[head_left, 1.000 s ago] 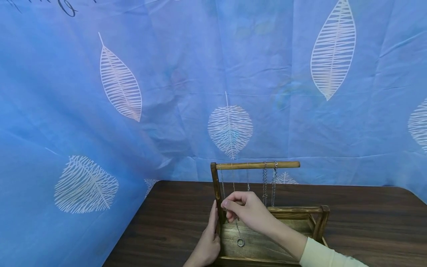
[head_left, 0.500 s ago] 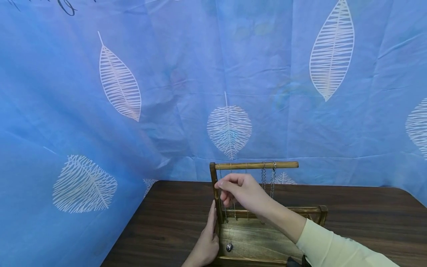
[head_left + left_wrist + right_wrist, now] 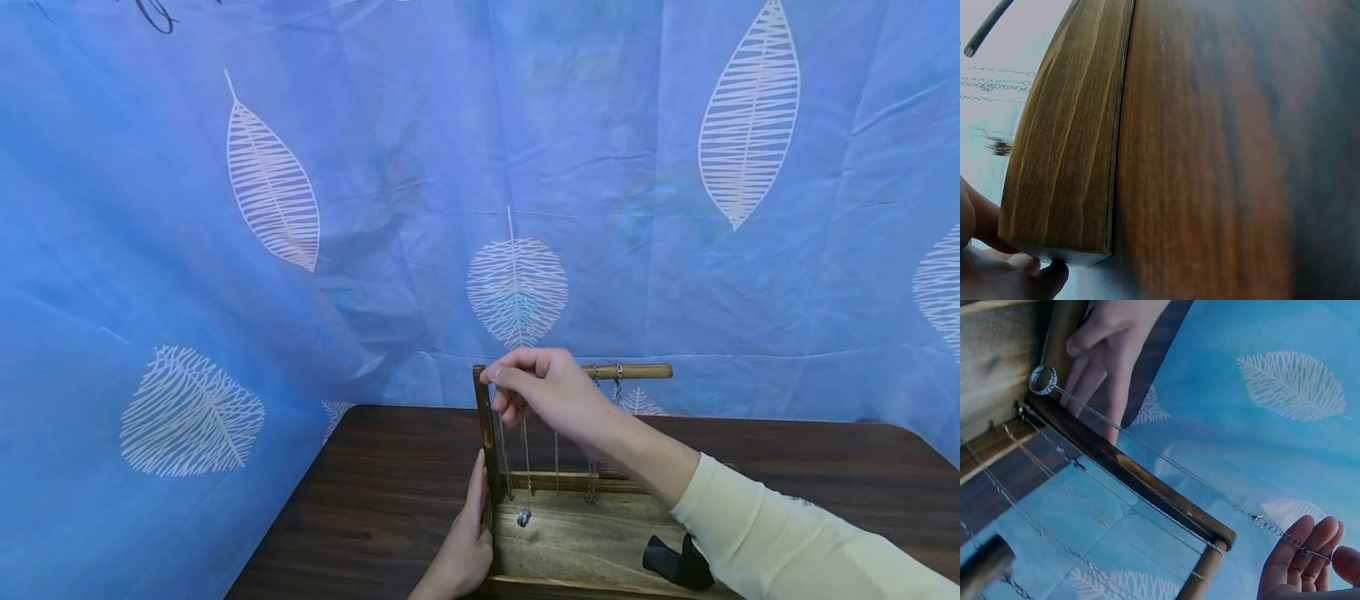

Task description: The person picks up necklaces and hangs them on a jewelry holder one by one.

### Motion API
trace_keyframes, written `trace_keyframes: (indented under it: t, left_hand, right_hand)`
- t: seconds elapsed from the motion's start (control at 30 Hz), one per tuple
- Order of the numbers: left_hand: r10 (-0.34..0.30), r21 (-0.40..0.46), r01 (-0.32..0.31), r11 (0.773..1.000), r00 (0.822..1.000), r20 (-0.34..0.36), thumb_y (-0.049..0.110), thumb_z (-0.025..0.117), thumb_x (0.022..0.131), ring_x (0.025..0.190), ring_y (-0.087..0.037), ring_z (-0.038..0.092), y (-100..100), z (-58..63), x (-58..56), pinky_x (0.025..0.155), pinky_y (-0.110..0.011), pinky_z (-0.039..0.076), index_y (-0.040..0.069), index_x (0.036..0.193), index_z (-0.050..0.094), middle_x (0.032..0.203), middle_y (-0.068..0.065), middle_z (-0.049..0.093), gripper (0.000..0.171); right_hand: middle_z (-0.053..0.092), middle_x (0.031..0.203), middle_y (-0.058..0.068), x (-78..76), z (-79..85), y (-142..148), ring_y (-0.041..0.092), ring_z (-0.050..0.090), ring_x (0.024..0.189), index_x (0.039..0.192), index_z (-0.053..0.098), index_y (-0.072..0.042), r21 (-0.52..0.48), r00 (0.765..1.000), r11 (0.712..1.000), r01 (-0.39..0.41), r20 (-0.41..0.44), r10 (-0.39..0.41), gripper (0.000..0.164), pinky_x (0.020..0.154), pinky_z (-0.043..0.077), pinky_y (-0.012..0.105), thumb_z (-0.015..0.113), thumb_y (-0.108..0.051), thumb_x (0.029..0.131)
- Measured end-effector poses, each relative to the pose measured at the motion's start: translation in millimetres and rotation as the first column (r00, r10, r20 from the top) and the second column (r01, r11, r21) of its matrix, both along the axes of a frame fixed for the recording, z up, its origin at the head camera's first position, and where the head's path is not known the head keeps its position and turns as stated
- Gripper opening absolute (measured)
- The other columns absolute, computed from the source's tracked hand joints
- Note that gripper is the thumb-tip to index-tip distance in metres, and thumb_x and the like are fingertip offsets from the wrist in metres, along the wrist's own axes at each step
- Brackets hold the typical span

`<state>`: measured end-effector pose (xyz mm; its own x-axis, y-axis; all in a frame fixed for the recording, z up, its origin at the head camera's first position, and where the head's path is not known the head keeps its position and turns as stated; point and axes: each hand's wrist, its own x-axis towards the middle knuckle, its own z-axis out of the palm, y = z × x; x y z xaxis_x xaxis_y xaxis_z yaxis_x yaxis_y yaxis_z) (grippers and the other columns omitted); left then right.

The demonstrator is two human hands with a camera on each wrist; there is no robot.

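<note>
My right hand [image 3: 558,396] is raised at the left end of the crossbar of a wooden jewelry stand [image 3: 487,433]. In the right wrist view, its thumb and fingers [image 3: 1302,556] pinch the end of a silver necklace [image 3: 1179,465]. That chain runs taut down to a ring pendant [image 3: 1043,380], which hangs above the stand's tray [image 3: 585,542] in the head view. My left hand [image 3: 463,554] rests against the stand's left side with straight fingers. In the left wrist view, fingers [image 3: 982,215] touch the wood near one end.
Several other chains [image 3: 1041,540] hang from the crossbar [image 3: 637,371]. A black object [image 3: 678,560] shows beneath the right sleeve. The stand is on a dark wooden table [image 3: 360,517], with a blue leaf-print cloth [image 3: 405,275] behind it.
My right hand has risen from above the tray to the crossbar, lifting the necklace. The ring pendant dipped out of reach of the fingers, then rose slightly. My left hand stays in place.
</note>
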<state>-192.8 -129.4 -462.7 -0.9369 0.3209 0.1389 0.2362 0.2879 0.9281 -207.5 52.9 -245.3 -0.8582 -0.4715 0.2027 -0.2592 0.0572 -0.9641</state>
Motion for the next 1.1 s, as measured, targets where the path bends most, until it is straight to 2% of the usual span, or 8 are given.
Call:
trace_keyframes:
  t: [0.07,0.33,0.63,0.8,0.93,1.1]
  left_hand:
    - [0.0,0.002,0.0,1.0,1.0,0.003,-0.026,0.026,0.081,0.151,-0.037,0.007,0.0,0.7,0.5,0.116,-0.061,0.013,0.037,0.159,-0.014,0.167,-0.016,-0.001,0.108]
    - [0.007,-0.002,-0.007,1.0,0.998,0.054,-0.025,0.026,0.081,0.151,-0.038,0.004,-0.8,1.6,0.0,0.117,-0.06,0.012,0.037,0.16,-0.014,0.167,-0.018,-0.004,0.108]
    - [0.017,-0.009,-0.017,1.0,0.999,0.042,-0.027,0.027,0.08,0.151,-0.039,0.006,0.4,2.3,0.8,0.116,-0.061,0.013,0.037,0.16,-0.013,0.166,-0.019,-0.002,0.11]
    - [0.02,-0.012,-0.019,1.0,0.997,0.07,-0.027,0.026,0.08,0.151,-0.039,0.005,0.4,2.2,-0.8,0.116,-0.06,0.013,0.039,0.159,-0.014,0.167,-0.018,-0.004,0.11]
    - [0.023,-0.014,-0.022,1.0,0.996,0.088,-0.026,0.025,0.081,0.151,-0.038,0.004,0.6,2.6,-1.3,0.117,-0.06,0.012,0.039,0.159,-0.015,0.167,-0.017,-0.005,0.11]
    - [0.031,-0.024,-0.029,0.999,0.997,0.077,-0.026,0.026,0.081,0.151,-0.039,0.006,0.9,2.9,0.1,0.116,-0.061,0.014,0.04,0.159,-0.014,0.167,-0.018,-0.003,0.11]
  right_hand:
    - [0.066,0.083,0.012,-1.4,3.8,0.0,0.021,0.064,0.073,0.114,0.069,0.005,-0.006,1.0,1.0,0.006,-0.007,-0.006,0.028,0.075,0.058,0.041,0.056,-0.018,0.104]
    - [0.066,0.083,0.013,-5.9,12.9,-0.4,0.021,0.065,0.073,0.115,0.068,0.006,-0.019,0.999,0.999,0.033,-0.027,-0.033,0.028,0.077,0.059,0.04,0.055,-0.016,0.104]
    - [0.066,0.084,0.013,-10.8,15.0,-1.0,0.023,0.065,0.075,0.111,0.07,0.001,-0.02,0.997,0.998,0.06,-0.044,-0.061,0.024,0.078,0.059,0.041,0.055,-0.016,0.104]
    - [0.068,0.087,0.018,-14.7,14.6,1.5,0.024,0.067,0.078,0.111,0.071,0.001,-0.014,0.995,0.995,0.094,-0.033,-0.094,0.024,0.079,0.058,0.043,0.056,-0.015,0.103]
    - [0.067,0.086,0.017,-17.7,15.1,4.6,0.031,0.067,0.082,0.11,0.071,0.001,-0.006,0.991,0.992,0.13,-0.038,-0.13,0.023,0.078,0.059,0.04,0.056,-0.015,0.103]
    - [0.067,0.084,0.015,-21.0,15.3,9.0,0.025,0.066,0.079,0.109,0.071,0.002,-0.014,0.987,0.988,0.152,-0.046,-0.153,0.023,0.076,0.059,0.037,0.056,-0.015,0.103]
